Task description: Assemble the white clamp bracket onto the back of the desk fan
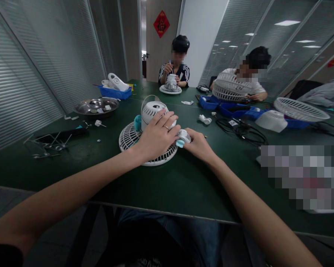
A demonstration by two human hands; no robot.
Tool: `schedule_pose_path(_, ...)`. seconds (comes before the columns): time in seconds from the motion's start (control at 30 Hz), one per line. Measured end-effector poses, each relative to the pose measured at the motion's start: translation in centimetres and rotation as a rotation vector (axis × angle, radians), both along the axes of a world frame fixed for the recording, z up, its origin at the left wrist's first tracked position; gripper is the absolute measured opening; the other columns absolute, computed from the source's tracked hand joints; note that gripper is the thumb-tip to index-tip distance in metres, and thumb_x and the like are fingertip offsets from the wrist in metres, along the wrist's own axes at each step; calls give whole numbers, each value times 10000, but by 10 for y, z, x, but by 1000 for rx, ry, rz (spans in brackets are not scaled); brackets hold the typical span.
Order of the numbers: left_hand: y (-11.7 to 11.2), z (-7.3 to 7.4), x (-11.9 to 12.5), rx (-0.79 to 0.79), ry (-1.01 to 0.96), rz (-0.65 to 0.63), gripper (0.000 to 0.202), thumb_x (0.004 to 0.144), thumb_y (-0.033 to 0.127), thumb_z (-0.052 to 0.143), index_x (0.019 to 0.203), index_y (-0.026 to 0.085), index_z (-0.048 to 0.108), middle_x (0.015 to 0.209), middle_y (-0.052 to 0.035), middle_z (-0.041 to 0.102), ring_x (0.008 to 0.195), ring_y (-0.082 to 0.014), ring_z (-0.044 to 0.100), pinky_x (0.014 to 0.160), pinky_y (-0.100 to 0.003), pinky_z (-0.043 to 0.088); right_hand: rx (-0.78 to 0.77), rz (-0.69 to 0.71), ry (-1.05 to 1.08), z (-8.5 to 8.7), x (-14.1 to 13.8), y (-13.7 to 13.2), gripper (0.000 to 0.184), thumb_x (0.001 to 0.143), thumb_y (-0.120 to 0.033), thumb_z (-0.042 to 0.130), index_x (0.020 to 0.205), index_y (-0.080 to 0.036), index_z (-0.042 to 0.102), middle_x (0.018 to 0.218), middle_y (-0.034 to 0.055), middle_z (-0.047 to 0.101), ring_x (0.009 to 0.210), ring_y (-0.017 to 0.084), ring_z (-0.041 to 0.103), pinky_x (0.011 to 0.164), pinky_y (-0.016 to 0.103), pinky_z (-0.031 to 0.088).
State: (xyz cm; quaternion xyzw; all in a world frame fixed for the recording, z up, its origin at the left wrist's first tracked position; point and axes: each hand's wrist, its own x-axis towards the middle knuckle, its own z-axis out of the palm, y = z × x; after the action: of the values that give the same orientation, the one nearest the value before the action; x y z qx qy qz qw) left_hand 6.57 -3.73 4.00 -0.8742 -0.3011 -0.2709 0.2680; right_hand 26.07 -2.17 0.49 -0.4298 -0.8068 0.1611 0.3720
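A white fan motor housing (151, 111) with vent slots sits on a round white fan grille (128, 139) lying on the table. A teal knob (137, 122) sticks out at the housing's left. My left hand (160, 131) lies over the near right side of the housing, its fingers curved round it. My right hand (196, 142) grips a white plastic joint piece (184, 135) with a teal wing knob (180, 143), at the housing's right side. The left fingertips touch or nearly touch this piece. Whether it is joined to the housing is hidden behind my left hand.
A metal bowl (96, 106) of small parts and a blue bin (115, 91) stand left, near a thin metal frame (51, 144). Right lie a white plastic part (205, 119), black cable (242, 131), blue trays (208, 102) and another grille (300, 108). Two people sit opposite.
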Motion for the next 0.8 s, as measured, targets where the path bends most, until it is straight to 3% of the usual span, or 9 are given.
schedule_pose_path(0.1,0,0,-1,-5,-16,-14,278,906,262,484,1105,120,615,1284,-163,556,1277,-307,427,1094,-537,294,-15,-5,-26,0,3,2,176,756,-281,652,687,-167,537,713,-26,516,646,114,492,585,239,361)
schedule_pose_path(0.17,0,-1,-3,-17,-15,-22,285,905,266,485,1111,119,614,1292,-163,551,1282,-302,423,1104,-530,284,-48,38,-49,4,4,-1,187,742,-313,681,769,-170,564,761,-21,540,674,119,505,600,237,377)
schedule_pose_path(0.3,2,-1,-7,-30,-4,-38,294,913,255,458,1130,127,609,1318,-155,537,1300,-287,403,1119,-512,267,-113,108,-114,14,7,-10,490,647,-433,772,1021,-188,573,923,14,602,798,165,549,686,273,438)
schedule_pose_path(0.4,3,0,-12,-54,12,-78,305,918,274,441,1138,142,607,1332,-143,529,1316,-277,381,1125,-504,255,-116,119,-115,17,8,-13,595,626,-477,780,1099,-189,562,995,35,618,858,186,563,734,294,454)
schedule_pose_path(0.53,1,3,-16,-113,12,-115,412,889,425,483,1154,129,595,1345,-157,508,1331,-301,353,1136,-510,217,-44,98,-146,16,5,-13,445,688,-451,738,995,-171,579,888,15,621,751,147,548,666,255,424)
schedule_pose_path(0.63,-2,5,-16,-135,-4,-104,395,886,414,497,1138,127,598,1339,-158,510,1328,-296,355,1139,-503,210,46,43,-214,14,2,-12,326,715,-414,710,867,-176,548,783,-11,581,663,123,500,599,238,371)
schedule_pose_path(0.8,-3,6,-15,-154,-17,-113,392,885,429,497,1115,130,604,1314,-154,524,1311,-291,371,1134,-496,212,93,22,-336,11,-1,-13,340,754,-486,651,784,-192,483,739,-12,536,644,132,501,568,242,334)
